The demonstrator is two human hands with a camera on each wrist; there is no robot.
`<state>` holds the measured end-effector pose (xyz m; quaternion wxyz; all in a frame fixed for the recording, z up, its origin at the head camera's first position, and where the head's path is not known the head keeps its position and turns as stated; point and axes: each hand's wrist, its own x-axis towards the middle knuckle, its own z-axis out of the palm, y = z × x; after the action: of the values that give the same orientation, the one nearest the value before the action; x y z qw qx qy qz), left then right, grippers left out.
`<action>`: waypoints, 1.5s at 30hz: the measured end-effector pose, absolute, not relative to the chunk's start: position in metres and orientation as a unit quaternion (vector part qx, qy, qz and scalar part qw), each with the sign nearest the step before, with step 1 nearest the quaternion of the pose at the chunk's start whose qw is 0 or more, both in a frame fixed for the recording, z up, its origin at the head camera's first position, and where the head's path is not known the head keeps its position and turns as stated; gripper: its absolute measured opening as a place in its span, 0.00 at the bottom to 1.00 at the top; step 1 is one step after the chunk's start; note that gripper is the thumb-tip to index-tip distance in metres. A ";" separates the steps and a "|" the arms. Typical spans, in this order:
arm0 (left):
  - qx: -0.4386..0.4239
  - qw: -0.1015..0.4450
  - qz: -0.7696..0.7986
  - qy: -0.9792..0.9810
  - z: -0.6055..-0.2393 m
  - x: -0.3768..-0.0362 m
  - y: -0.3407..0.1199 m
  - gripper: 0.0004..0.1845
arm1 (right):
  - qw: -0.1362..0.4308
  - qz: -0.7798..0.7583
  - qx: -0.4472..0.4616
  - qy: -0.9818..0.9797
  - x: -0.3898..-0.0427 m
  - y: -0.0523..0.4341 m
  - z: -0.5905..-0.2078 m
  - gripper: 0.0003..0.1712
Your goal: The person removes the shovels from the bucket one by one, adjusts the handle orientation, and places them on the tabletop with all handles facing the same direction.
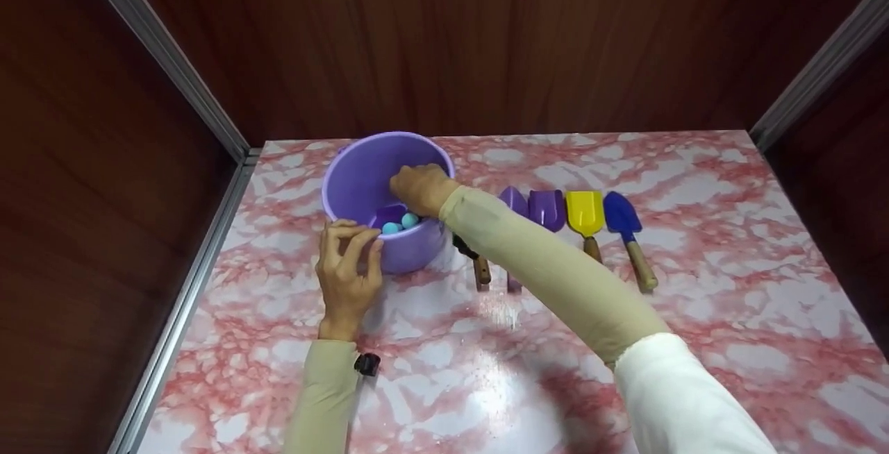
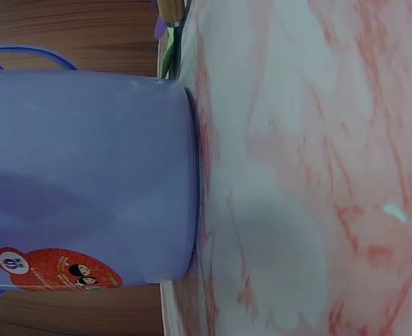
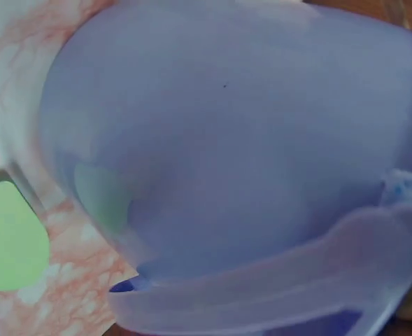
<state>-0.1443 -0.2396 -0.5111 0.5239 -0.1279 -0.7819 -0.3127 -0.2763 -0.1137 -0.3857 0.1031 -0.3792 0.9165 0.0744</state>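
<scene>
A purple plastic bucket (image 1: 361, 180) stands on the marble-patterned table (image 1: 694, 315), back left. Its near wall fills the left wrist view, with a red sticker (image 2: 59, 269) on it. My left hand (image 1: 347, 263) is at the near rim, its curled fingers gripping the edge. From the right, my right hand (image 1: 419, 189) reaches down into the bucket; its fingers are hidden. Light blue balls (image 1: 401, 223) lie inside near that hand. The right wrist view shows a blurred bucket wall (image 3: 226, 126) and its bail handle (image 3: 275, 280).
A row of small shovels lies right of the bucket: two purple (image 1: 546, 208), one yellow (image 1: 585, 212), one blue (image 1: 621, 216). A wooden-handled tool (image 1: 480, 270) with a green blade (image 3: 10, 238) lies partly under my right forearm. Dark wood walls close in the table.
</scene>
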 end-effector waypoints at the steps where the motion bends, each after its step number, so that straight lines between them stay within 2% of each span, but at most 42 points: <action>1: -0.127 0.524 -0.313 -0.782 -0.511 -0.144 -0.240 0.12 | 0.099 0.088 -0.379 0.916 -0.275 -0.116 -0.387 0.14; 15: -0.125 0.521 -0.305 -0.788 -0.513 -0.143 -0.240 0.14 | 0.060 0.184 -0.398 0.897 -0.272 -0.126 -0.392 0.16; 45: -0.125 0.520 -0.313 -0.785 -0.511 -0.142 -0.239 0.14 | 0.010 0.183 -0.385 0.904 -0.269 -0.104 -0.342 0.13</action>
<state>-0.1423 -0.2389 -0.5112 0.5202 -0.1251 -0.7846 -0.3134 -0.2693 -0.1041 -0.3422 0.0098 -0.3851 0.9044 0.1834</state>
